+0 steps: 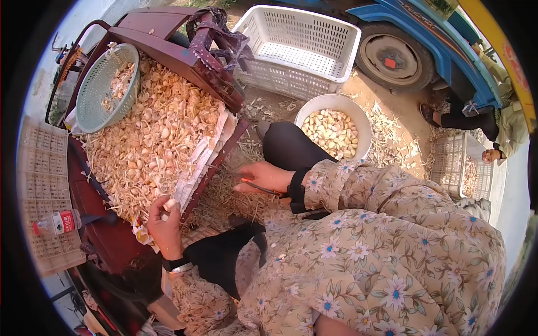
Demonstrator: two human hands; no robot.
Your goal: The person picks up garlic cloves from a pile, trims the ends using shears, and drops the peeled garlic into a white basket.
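- The left hand [164, 227], lower left of centre, has its fingers closed around one garlic bulb [168, 205], pinched at the lower edge of the garlic heap [151, 134].
- The right hand [263, 176], at centre frame, is curled shut on a small red-handled tool [259, 187]. Whether it is a knife or scissors cannot be told.
- The bulb lies down and to the left of the tool, with a clear gap between them. The tool's long axis runs nearly level across the frame, dipping slightly to the right.
- The left hand is much nearer the heap, which fills a tilted dark red tray [168, 53] holding a green basket [95, 84] at upper left.
- A white bucket [364, 120] of garlic stands just above the right hand, and a white crate [297, 50] sits higher up.
- A bottle [56, 223] at lower left carries a red label, and the blue vehicle [426, 33] at the top has lettering. Neither can be read.
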